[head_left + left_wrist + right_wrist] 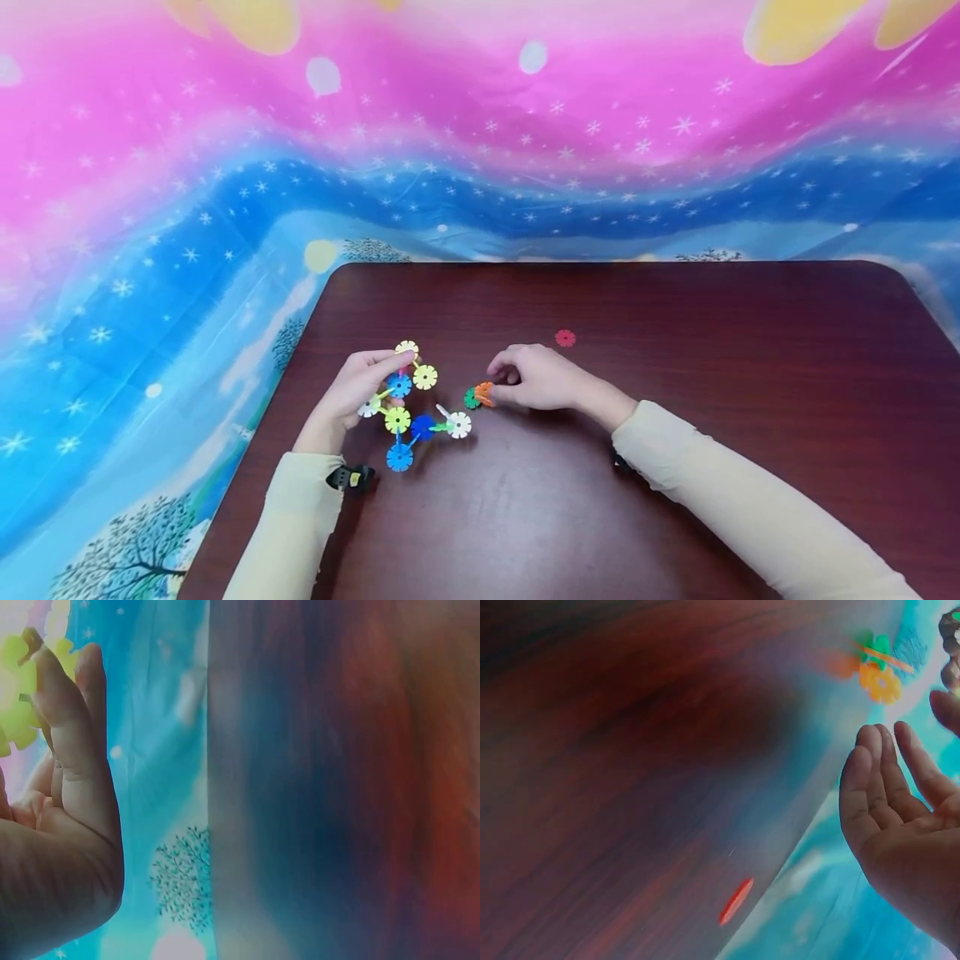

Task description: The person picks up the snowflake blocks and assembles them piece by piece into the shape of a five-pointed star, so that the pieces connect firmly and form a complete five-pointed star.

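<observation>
My left hand (358, 385) grips a branching chain of notched snowflake discs (397, 420) at its upper end, the thumb over a yellow disc. Yellow, blue and white discs hang from it toward the right. In the left wrist view the fingers bend behind a yellow-green disc (16, 694). My right hand (542, 379) is beside a small cluster of orange discs (484, 390) and a green disc (471, 398). Seen from the right wrist, this cluster rests on the table just beyond the loosely bent fingers (889, 780), with a gap between.
A single red disc (565, 337) lies flat on the dark brown table (712, 358), beyond the right hand. Behind the table and down its left side hangs a pink and blue patterned cloth (480, 158).
</observation>
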Available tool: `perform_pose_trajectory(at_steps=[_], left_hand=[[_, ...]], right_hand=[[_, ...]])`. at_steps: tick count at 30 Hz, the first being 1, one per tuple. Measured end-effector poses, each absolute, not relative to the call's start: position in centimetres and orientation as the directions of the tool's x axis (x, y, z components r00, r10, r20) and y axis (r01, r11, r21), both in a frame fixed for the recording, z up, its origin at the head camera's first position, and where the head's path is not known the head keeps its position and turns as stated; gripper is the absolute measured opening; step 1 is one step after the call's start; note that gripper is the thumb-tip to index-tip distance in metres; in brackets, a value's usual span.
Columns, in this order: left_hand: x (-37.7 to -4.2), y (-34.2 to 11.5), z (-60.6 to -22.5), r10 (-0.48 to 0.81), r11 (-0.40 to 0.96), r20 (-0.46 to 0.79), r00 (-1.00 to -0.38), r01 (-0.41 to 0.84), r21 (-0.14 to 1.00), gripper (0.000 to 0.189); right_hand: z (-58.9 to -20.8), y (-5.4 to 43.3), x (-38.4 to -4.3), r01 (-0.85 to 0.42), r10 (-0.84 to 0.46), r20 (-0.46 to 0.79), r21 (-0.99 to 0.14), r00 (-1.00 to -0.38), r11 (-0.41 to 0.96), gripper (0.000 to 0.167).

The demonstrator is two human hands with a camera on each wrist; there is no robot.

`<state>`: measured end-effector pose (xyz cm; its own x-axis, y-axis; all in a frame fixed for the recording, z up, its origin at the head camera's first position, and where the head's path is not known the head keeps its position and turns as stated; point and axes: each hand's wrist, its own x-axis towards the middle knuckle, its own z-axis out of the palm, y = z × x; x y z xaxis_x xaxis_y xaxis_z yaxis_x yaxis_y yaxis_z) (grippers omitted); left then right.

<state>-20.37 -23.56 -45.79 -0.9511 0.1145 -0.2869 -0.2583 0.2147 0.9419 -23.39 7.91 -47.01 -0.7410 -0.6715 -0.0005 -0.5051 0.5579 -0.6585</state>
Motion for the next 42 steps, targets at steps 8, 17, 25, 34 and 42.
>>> perform_pose_trajectory(at_steps=[8,17,25,34,42], left_hand=[[-20.6,-23.4,-46.2,0.14,0.228,-0.307,-0.941,-0.271,0.935,0.042],[-21.0,-22.1,-45.9,0.185,0.215,-0.303,-0.935,-0.262,0.941,0.049],[-21.2,-20.7,-45.9,0.213,0.207,-0.294,-0.932,-0.251,0.946,0.041],[-21.7,-17.6,-45.9,0.267,0.185,-0.281,-0.922,-0.238,0.954,0.048],[-22.3,-13.7,-46.3,0.325,0.153,-0.287,-0.901,-0.249,0.956,0.05]], right_hand=[[-47.7,5.6,-23.1,-0.586,-0.666,-0.009,-0.467,-0.746,0.662,0.04],[-47.3,4.7,-23.4,-0.573,-0.658,-0.059,-0.439,-0.751,0.692,0.028],[-47.1,6.5,-23.8,-0.414,-0.611,-0.145,-0.613,-0.778,0.673,0.034],[-47.5,10.0,-24.0,-0.138,-0.482,-0.148,-0.85,-0.863,0.508,0.021],[-46.8,13.1,-23.7,0.007,-0.355,-0.149,-0.929,-0.923,0.371,0.022]])
